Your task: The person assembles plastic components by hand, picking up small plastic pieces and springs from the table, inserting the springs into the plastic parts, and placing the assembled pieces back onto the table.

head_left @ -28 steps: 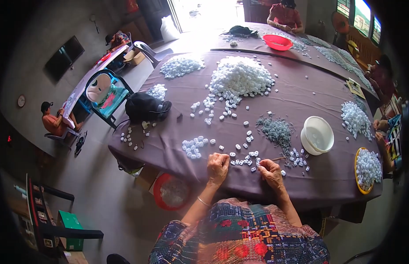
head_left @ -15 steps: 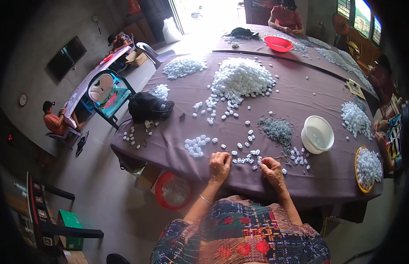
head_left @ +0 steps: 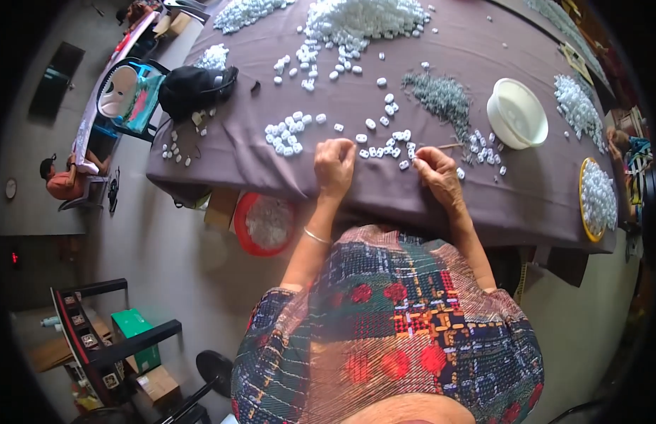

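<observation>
My left hand (head_left: 335, 168) is closed in a pinch at the near side of the table, left of a short crooked row of small white two-holed pieces (head_left: 381, 152). What its fingertips hold is too small to make out. At the row's right end my right hand (head_left: 441, 177) also pinches, its fingertips close to the last piece; whether it grips that piece or something thin is unclear. A thin brown stick (head_left: 449, 145) lies just beyond the right hand. A loose cluster of white pieces (head_left: 285, 134) lies left of my left hand.
Beyond my hands lie a large white heap (head_left: 363, 21) and a pile of small grey bits (head_left: 441, 99). A white bowl (head_left: 517, 116) and a yellow-rimmed basket (head_left: 584, 219) stand to the right. At left are a black cap (head_left: 190, 92) and, below the table, a red basin (head_left: 242, 230).
The view has tilted downward, so the table and hands sit higher in the picture. Both hands keep nearly the same pinched pose beside the row of pieces.
</observation>
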A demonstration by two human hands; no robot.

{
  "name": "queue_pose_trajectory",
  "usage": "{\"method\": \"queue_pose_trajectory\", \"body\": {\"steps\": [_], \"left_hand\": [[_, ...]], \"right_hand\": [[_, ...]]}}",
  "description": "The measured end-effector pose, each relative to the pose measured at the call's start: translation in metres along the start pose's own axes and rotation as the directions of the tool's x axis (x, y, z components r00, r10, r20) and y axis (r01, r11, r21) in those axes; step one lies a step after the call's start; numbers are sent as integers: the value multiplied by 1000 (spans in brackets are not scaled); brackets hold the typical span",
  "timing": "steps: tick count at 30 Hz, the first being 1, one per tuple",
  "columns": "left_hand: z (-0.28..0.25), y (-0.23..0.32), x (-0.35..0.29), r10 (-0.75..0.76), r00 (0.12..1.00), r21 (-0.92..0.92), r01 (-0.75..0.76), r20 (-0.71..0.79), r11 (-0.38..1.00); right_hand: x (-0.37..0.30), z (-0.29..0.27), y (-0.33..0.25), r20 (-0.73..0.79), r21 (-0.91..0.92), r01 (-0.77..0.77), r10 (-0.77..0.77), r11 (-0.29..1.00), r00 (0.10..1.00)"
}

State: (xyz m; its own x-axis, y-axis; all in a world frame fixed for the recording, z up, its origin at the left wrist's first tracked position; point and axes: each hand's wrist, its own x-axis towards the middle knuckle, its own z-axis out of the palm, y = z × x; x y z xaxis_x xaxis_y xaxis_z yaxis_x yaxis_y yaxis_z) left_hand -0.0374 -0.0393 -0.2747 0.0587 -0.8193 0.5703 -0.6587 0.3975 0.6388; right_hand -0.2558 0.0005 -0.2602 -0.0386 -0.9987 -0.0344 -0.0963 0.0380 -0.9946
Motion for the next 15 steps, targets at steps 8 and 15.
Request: {"method": "queue_pose_trajectory", "body": {"steps": [8, 15], "left_hand": [[2, -4, -11, -37, 999, 15, 37, 21, 999], [-1, -3, -10, -11, 997, 46, 7, 72, 999]], "right_hand": [[-8, 0, 8, -4, -3, -43, 43, 999, 999], [-10, 0, 7, -7, -8, -51, 51, 999, 999]]}}
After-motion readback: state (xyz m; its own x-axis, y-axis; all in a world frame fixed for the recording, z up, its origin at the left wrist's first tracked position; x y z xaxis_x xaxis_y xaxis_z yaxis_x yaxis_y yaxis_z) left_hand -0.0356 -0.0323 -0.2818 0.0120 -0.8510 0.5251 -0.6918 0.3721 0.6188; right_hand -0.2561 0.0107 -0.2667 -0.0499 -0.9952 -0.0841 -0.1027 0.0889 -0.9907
